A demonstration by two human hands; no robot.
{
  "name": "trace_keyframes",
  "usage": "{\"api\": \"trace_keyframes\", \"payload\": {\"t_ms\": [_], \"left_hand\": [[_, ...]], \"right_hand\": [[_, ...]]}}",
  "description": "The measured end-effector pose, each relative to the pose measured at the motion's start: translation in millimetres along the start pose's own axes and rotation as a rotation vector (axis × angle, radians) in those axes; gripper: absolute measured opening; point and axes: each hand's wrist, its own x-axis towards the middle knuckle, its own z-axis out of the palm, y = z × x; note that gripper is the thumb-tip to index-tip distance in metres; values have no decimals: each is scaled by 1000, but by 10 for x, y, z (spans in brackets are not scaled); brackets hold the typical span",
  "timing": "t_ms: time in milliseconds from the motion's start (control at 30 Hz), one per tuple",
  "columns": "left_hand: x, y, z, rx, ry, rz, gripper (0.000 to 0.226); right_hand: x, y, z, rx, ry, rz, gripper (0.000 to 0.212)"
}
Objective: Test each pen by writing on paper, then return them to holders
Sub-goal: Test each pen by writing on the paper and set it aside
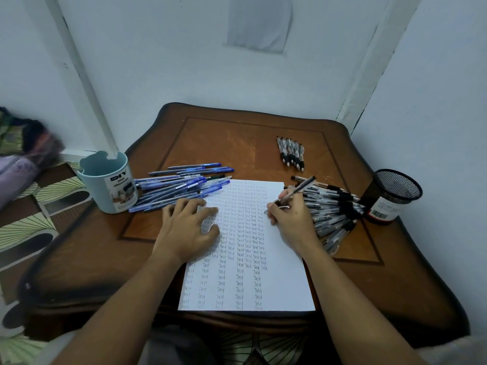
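The sheet of paper is approx. two-thirds covered w/ columns of the word "Test", dense in the upper part, sparser lower down, so a lot of pens look already tried. A blank strip is left along its right edge, plus gaps in the lower rows. Nothing has gone back yet, as far as I can see: the light-blue cup at left looks empty inside, and the black mesh holder at right shows no pens sticking out (its inside is mostly hidden, so can't be sure).

Three groups lie on the wooden table: blue pens heaped between cup and paper, black-capped pens fanned between paper and mesh holder, and a tidy row of grip pens further back. Which piles are tested vs. untested can't be told. My guess: testing is well along, returning is all still to do.

Left hand lies flat, fingers spread and relaxed, pressing the paper's upper-left part to steady it. Right hand is pinching a pen in a writing grip, tip down at the paper's right margin, barrel slanting up and away to the right, heel of hand beside the black-capped pile. Both forearms reach in from the near edge.
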Motion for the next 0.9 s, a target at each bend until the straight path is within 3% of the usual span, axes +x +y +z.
{"api": "trace_keyframes", "payload": {"t_ms": [900], "left_hand": [[-8, -11, 6, 16, -12, -4, 68]], "right_hand": [[-19, 11, -11, -11, 32, -9, 23]]}}
